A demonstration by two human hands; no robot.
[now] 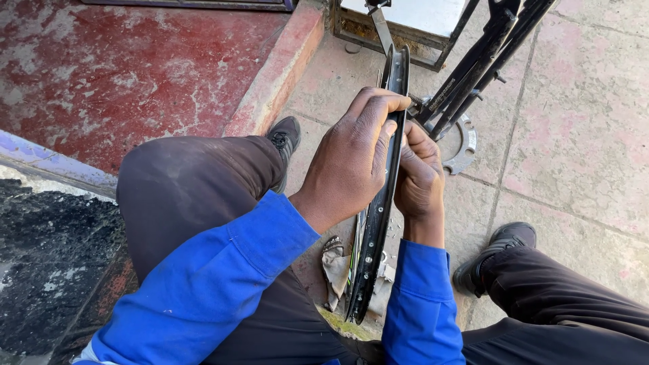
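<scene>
I hold the rim [382,203] on edge between my knees, its lower end down on the paved floor [581,135]. It is a thin black metal hoop, bare and smooth, with no tyre that I can see. My left hand [348,159] wraps over its top, fingers curled shut on it; my right hand [419,179] pinches it from the far side. A grey toothed chainring [466,145] and dark frame tubes [473,67] lie just beyond, rags [334,267] below.
</scene>
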